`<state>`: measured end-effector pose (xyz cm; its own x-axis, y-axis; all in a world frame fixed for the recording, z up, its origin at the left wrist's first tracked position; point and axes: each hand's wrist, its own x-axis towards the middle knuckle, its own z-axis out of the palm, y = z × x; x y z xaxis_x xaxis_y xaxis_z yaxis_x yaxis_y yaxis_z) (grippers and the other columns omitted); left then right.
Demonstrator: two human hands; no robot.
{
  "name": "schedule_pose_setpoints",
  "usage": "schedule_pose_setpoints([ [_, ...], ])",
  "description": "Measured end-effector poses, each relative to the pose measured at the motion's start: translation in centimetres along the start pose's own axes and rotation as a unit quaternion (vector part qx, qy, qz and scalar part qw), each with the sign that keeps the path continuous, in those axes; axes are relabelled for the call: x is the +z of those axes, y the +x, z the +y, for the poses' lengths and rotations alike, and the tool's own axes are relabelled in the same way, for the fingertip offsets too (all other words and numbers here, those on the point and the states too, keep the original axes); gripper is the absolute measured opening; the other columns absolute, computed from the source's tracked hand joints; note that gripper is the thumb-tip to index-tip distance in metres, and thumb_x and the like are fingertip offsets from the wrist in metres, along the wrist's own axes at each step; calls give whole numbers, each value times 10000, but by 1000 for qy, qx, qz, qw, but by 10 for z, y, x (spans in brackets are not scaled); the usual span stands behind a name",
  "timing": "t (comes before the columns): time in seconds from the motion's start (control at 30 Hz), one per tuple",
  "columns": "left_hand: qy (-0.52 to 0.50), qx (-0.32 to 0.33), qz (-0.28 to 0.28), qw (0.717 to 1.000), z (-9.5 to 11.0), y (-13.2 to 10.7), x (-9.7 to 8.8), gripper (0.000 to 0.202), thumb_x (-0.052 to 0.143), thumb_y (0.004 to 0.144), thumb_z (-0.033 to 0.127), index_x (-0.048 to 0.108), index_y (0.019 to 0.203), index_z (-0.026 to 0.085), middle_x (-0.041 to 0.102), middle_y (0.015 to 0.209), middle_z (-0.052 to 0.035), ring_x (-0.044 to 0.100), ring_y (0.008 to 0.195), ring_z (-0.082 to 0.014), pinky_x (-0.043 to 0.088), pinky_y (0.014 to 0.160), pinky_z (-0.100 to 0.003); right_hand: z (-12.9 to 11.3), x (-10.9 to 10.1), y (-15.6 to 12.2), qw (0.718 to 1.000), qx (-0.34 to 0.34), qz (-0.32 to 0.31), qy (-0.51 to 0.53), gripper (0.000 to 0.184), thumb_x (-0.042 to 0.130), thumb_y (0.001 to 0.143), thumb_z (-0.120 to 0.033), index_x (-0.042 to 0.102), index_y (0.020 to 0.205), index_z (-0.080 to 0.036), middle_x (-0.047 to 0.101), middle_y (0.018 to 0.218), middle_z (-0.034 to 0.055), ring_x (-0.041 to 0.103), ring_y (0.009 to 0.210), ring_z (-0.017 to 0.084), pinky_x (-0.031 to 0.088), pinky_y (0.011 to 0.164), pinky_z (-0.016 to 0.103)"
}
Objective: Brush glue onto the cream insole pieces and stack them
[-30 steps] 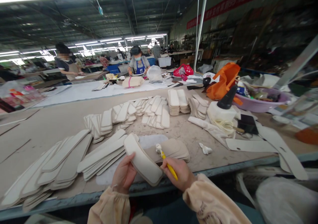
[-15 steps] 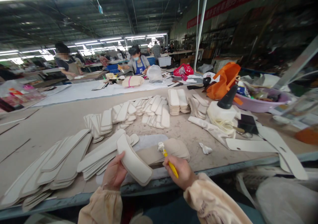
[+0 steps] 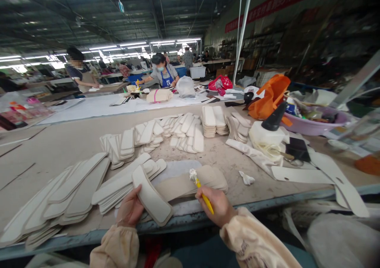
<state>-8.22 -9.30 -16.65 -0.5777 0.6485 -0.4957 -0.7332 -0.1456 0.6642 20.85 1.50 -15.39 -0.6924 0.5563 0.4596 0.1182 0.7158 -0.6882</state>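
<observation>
My left hand [image 3: 130, 210] grips a long cream padded strip [image 3: 151, 198] by its near edge, holding it tilted over the table's front edge. Just left of it lies a fanned row of similar long strips [image 3: 124, 183]. My right hand [image 3: 218, 205] is closed on a yellow-handled brush [image 3: 202, 192] whose white clotted tip points up over a stack of beige flat pieces [image 3: 192, 181]. Both sleeves are pale peach.
Piles of short cream pieces [image 3: 175, 135] cover the table's middle. A white glue bottle with black nozzle [image 3: 267, 131], a purple basin [image 3: 314, 123] and an orange bag [image 3: 268, 95] stand at right. Other people work at far tables.
My left hand has carried the strip down and to the left, toward the fanned row. My right hand with the brush has stayed nearly still.
</observation>
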Motion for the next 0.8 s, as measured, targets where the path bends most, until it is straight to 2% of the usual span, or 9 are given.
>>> schedule_pose_setpoints([
  [0.17, -10, -4, -16, 1000, -3, 1, -2, 380, 476, 871, 33, 570, 1235, 87, 750, 792, -72, 721, 705, -166, 615, 714, -255, 0, 0, 1, 1000, 2, -6, -5, 78, 450, 900, -174, 511, 896, -223, 620, 768, 8, 619, 699, 155, 480, 667, 255],
  [0.3, -25, 12, -21, 999, -7, -3, -2, 420, 477, 873, 38, 550, 1278, 118, 755, 935, -90, 725, 814, -185, 592, 844, -311, 1, -1, 0, 1000, 3, -4, -3, 80, 446, 899, -180, 513, 904, -224, 624, 781, 13, 623, 713, 163, 487, 676, 267],
  [0.4, -25, 29, -33, 999, -10, -6, -3, 434, 482, 866, 26, 555, 1279, 136, 749, 987, -88, 721, 849, -184, 585, 860, -305, 1, 0, -1, 1000, 7, -9, -2, 80, 443, 900, -186, 515, 907, -221, 624, 786, 17, 625, 724, 168, 488, 679, 273],
  [0.57, -22, 41, -43, 998, -14, -6, -4, 418, 503, 851, 16, 575, 1253, 107, 747, 984, -104, 716, 862, -177, 583, 840, -256, 5, 2, -3, 1000, 10, -15, -16, 92, 433, 907, -185, 517, 888, -217, 614, 774, 12, 619, 718, 164, 478, 676, 271],
  [0.8, -43, 37, -46, 997, -14, -7, -6, 453, 488, 852, 7, 561, 1279, 138, 748, 1008, -100, 715, 907, -199, 569, 904, -311, 6, 2, -3, 1000, -5, -9, -11, 75, 453, 906, -174, 514, 910, -219, 626, 796, 12, 620, 724, 154, 483, 685, 258],
])
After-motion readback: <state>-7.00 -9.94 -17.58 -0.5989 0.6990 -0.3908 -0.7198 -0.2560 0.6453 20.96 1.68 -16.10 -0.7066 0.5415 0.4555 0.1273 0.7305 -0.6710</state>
